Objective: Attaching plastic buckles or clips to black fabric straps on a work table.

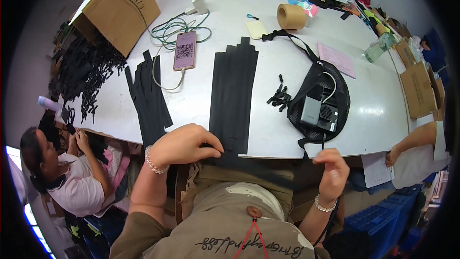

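My left hand [184,146] is at the table's front edge, thumb and fingers pinched together on a black strip. From there the strip [258,170] runs rightward over my lap, blurred. A flat stack of black strips [232,88] lies straight ahead, its near end beside my left fingertips. My right hand [334,170] hangs apart from the stack, just off the front edge near the black mesh bag [342,91]. Its fingers are curled in; whatever they hold, if anything, I cannot make out. Left of the stack lies a looser bunch of black strips [147,96].
Small black pieces [280,95] lie between stack and bag. Beyond are a phone [185,50] on a cable, a tape roll [291,17] and a glass bottle [378,48]. A cardboard box [120,12] and heaped black strips [84,67] stand left. People sit left [79,177] and right [412,148].
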Motion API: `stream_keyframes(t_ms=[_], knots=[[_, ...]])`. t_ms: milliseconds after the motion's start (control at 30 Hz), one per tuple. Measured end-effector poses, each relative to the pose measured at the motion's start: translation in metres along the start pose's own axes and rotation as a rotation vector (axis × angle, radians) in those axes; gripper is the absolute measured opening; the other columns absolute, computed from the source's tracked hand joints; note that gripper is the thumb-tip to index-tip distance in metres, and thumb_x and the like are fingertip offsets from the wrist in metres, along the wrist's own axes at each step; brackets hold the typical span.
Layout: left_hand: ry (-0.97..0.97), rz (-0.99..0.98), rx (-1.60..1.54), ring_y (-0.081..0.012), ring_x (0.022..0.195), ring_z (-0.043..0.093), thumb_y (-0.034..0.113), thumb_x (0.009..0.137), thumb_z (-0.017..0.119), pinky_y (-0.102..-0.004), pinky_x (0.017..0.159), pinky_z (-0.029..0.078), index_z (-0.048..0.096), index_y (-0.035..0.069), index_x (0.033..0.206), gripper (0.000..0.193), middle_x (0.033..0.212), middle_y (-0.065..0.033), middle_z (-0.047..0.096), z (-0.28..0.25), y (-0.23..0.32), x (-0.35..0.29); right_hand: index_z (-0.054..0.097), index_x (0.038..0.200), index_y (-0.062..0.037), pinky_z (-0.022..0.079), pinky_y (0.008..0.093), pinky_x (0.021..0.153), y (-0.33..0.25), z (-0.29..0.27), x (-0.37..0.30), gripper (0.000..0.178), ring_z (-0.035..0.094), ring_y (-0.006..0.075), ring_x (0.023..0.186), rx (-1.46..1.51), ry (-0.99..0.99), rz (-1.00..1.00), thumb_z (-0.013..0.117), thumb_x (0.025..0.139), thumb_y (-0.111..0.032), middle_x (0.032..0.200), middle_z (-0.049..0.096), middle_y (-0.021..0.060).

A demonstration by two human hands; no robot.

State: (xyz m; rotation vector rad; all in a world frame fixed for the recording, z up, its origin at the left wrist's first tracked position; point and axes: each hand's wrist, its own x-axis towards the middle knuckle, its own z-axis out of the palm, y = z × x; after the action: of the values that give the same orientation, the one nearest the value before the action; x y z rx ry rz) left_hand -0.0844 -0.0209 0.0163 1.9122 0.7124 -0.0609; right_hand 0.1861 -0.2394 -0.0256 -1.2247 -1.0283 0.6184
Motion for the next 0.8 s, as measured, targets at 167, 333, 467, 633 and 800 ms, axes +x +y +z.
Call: stream_keyframes(t_ms=[167,333,467,633,800], knots=[[-0.334,0.330,0.496,-0.0302,0.077,0.063,0.018,0.074,0.067,-0.0380,0.069,0.049,0.069,0.005,0.086,0.018,0.079,-0.0120,0.067,0.030,0.045,0.026,0.059,0.101,0.0013,0.048,0.0333,0.079,-0.002,0.084,0.011,0.037,0.062,0.0304,0.084,-0.307,-0.730,0.187,0.072,0.072,-0.018,0.092,0.064,0.0151],[0.454,0.633,0.200,-0.0245,0.100,0.056,0.012,0.073,0.072,-0.0331,0.087,0.043,0.063,0.008,0.107,0.036,0.105,-0.0090,0.060,0.029,0.039,0.048,0.059,0.103,0.0050,0.045,0.0200,0.055,0.030,0.084,-0.021,0.023,0.055,0.0083,0.059,0.124,-0.272,0.564,0.043,0.097,-0.010,0.071,0.060,0.0065],[0.387,0.369,-0.740,-0.0195,0.117,0.048,0.015,0.091,0.057,-0.0326,0.098,0.039,0.030,0.001,0.140,0.058,0.133,-0.0118,0.045,0.072,0.004,0.054,0.053,0.113,0.0067,0.045,0.0224,0.053,0.036,0.079,-0.023,0.026,0.053,0.0107,0.056,0.255,-0.133,0.436,0.042,0.097,-0.011,0.069,0.058,0.0079],[0.101,0.203,-0.997,-0.0144,0.097,0.060,0.016,0.094,0.052,-0.0269,0.083,0.049,0.045,-0.003,0.130,0.041,0.111,-0.0139,0.062,0.092,0.007,0.073,0.053,0.111,0.0050,0.045,0.0211,0.055,0.048,0.086,-0.034,0.024,0.052,0.0091,0.058,0.344,-0.231,0.589,0.043,0.097,-0.012,0.072,0.058,0.0058],[0.146,0.125,-0.810,-0.0094,0.079,0.063,0.013,0.092,0.056,-0.0231,0.069,0.053,0.062,-0.004,0.109,0.024,0.088,-0.0094,0.068,0.081,0.016,0.067,0.055,0.112,0.0035,0.047,0.0235,0.072,0.052,0.079,-0.032,0.025,0.058,0.0092,0.078,0.127,-0.377,0.535,0.049,0.094,-0.012,0.086,0.062,0.0049]])
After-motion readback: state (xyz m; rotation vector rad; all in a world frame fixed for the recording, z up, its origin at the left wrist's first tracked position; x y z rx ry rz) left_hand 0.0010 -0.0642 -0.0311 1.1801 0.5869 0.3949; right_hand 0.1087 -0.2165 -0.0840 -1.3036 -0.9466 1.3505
